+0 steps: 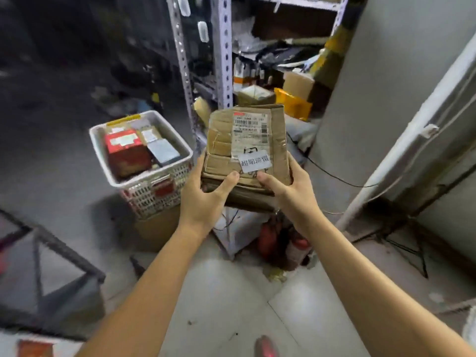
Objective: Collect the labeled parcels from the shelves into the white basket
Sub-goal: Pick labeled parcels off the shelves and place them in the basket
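Obs. Both hands grasped one cardboard parcel [247,150], held in the air just right of the white basket [99,148] and a little above its rim.

Left hand [206,197]: thumb pressed on the parcel's top face at the near edge, the other fingers wrapped round the basket-side edge, mostly hidden. Right hand [291,191]: the same hold on the side away from the basket.

Parcel: a flat brown carton, creased and heavily taped, with corners crushed. A shipping label [248,130] covered the half farther from the holder, and a white sticker [255,161] with printed characters sat near the thumbs.

Handling, judged: the board looked softened, so it might flex if squeezed mid-face. It seemed light to moderate, since a hold at one end kept it level. The glossy tape could be slick. Best held by opposite edges with support underneath, never by the sticker.

Container: the basket stood on a tan carton [157,228], left of the shelf upright [224,47]. Inside were a red box [126,153], a grey box [163,150] beside it, and labelled tan parcels along the far wall. The contents reached close to the rim, so any free room was likely on top of the stack.
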